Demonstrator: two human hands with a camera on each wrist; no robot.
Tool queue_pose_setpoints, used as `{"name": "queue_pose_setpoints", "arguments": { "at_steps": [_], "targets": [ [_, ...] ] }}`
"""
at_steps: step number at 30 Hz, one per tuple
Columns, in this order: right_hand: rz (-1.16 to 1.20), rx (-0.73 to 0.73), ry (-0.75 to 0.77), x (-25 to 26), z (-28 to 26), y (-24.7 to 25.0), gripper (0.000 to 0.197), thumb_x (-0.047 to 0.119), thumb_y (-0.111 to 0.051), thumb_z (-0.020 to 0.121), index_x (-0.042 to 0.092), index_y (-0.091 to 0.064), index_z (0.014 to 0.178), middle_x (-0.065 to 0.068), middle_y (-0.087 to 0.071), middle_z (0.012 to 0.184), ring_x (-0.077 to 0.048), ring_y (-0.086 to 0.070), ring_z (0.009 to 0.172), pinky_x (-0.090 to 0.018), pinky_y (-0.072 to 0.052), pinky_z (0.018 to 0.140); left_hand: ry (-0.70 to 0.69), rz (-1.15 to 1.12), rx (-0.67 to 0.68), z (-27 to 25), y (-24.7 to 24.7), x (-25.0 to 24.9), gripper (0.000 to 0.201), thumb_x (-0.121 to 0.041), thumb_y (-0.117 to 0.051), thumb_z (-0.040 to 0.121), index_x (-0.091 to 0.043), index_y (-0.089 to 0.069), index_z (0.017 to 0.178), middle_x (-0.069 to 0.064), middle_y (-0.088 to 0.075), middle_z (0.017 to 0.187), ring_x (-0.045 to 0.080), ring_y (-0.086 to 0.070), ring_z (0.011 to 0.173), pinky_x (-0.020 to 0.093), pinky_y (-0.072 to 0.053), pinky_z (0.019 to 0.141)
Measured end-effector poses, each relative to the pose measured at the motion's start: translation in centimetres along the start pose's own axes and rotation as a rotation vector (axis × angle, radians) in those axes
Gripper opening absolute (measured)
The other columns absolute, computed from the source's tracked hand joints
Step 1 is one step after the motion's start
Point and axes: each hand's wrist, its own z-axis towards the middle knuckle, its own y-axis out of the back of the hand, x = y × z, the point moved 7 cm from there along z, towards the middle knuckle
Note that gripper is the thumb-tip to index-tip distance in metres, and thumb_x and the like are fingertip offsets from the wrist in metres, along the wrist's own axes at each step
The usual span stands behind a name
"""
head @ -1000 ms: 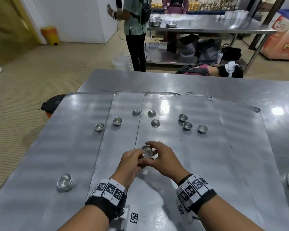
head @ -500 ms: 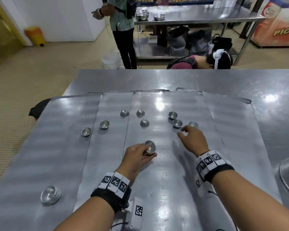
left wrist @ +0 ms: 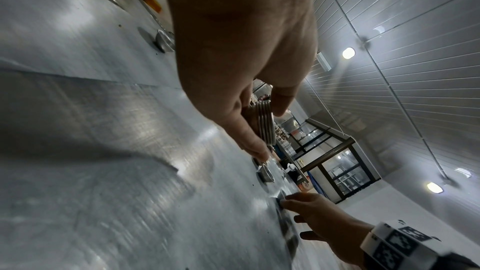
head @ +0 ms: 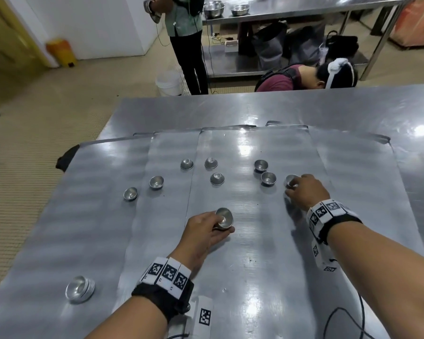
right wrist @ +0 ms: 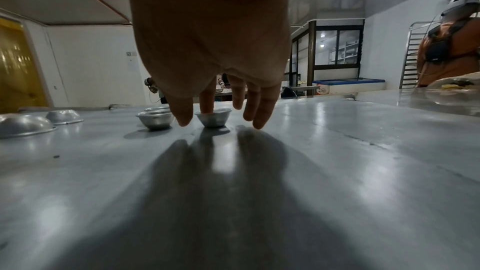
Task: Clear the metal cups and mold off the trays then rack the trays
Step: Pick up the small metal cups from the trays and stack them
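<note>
At the far left, near the front edge of the leftmost tray, we see a stack of cups lying tilted on its side. Further back and rightward, two single cups stand upright, one on that tray and one on the next tray over. Beyond them, three cups lie upside down: one at the seam, and two more on the middle tray.

Our left hand is at the front of the middle tray, thumb and fingers curled round a small nested stack of cups; the left wrist view shows several rims pressed together between thumb and forefinger.

To the right, two upright cups stand close together. Just beside them, our right hand reaches over another upright cup. In the right wrist view the fingers hang spread and fairly straight, one fingertip dipping into the cup and the thumb beside it; it looks like a touch rather than a firm grip, though we cannot be sure.

Past the steel table, one person stands and another bends low.
</note>
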Motion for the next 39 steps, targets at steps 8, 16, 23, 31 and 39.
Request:
{"name": "queue_pose_setpoints", "arguments": {
  "at_steps": [8,16,23,31,39],
  "targets": [
    [-0.035,-0.074,0.031,0.7,-2.2,-0.1,0.012,0.025,-0.056,0.094,0.021,-0.061,0.104,-0.013,-0.069,0.094,-0.031,-0.056,0.076,-0.032,-0.038,0.063,0.001,-0.003,0.019,-0.4,0.4,0.2,0.018,-0.007,-0.062,0.096,0.004,-0.067,0.109,0.019,-0.077,0.091,0.04,-0.075,0.098,0.042,-0.057,0.088],
    [-0.085,0.014,0.061,1.5,-3.5,-0.6,0.041,0.037,-0.046,0.099,0.02,-0.05,0.136,-0.012,-0.066,0.116,-0.032,-0.061,0.106,-0.038,-0.047,0.078,-0.01,0.008,0.015,-1.6,1.0,-0.3,0.018,-0.005,-0.06,0.095,0.005,-0.068,0.108,0.024,-0.075,0.098,0.039,-0.075,0.095,0.04,-0.058,0.085],
    [-0.013,0.06,0.131,3.2,-4.5,-1.3,0.058,0.057,-0.061,0.088,0.021,-0.054,0.134,-0.007,-0.062,0.125,-0.028,-0.059,0.111,-0.038,-0.048,0.088,-0.021,0.0,-0.006,-2.0,1.9,-0.6,0.015,-0.004,-0.061,0.095,0.005,-0.069,0.104,0.024,-0.074,0.099,0.04,-0.075,0.095,0.039,-0.06,0.088],
    [0.0,0.041,0.095,3.7,-5.8,-1.3,0.049,0.043,-0.068,0.087,0.015,-0.06,0.126,-0.009,-0.066,0.121,-0.028,-0.061,0.11,-0.036,-0.047,0.085,-0.009,-0.005,-0.012,-1.9,2.0,-0.6,0.019,-0.005,-0.06,0.096,0.006,-0.068,0.109,0.024,-0.075,0.1,0.039,-0.075,0.097,0.039,-0.059,0.087],
    [0.387,0.045,0.218,9.5,-12.4,-0.7,0.054,0.055,-0.077,0.076,0.029,-0.064,0.122,0.005,-0.072,0.113,-0.016,-0.067,0.101,-0.035,-0.053,0.087,-0.005,-0.022,-0.053,-1.2,2.6,0.3,0.023,-0.004,-0.059,0.095,0.009,-0.065,0.112,0.024,-0.075,0.094,0.039,-0.075,0.095,0.05,-0.054,0.101]
  ]
}}
